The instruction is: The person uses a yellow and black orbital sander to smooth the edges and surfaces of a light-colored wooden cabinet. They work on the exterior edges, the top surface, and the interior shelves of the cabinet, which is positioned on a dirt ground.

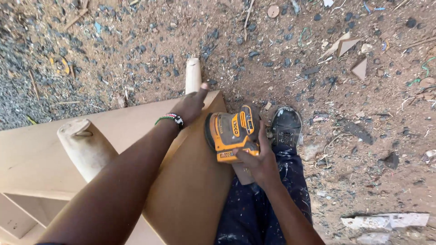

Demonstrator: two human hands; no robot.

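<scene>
My right hand (257, 162) grips a dusty orange and black power sander (232, 131), pressed sideways against the edge of a brown wooden furniture piece (190, 190). At the top corner of that panel rests my left hand (190, 105), fingers spread over the wood, thumb pointing up toward a pale round leg (193, 75). A beaded bracelet (171, 119) circles my left wrist. A second pale tapered leg (84, 145) sticks up nearer to me, left of my left forearm.
My black shoe (287, 127) and paint-spattered dark trouser leg (268, 204) stand right of the panel. The ground is red dirt with gravel, sawdust and wood offcuts (347, 45). A white broken slab (386, 221) lies at lower right.
</scene>
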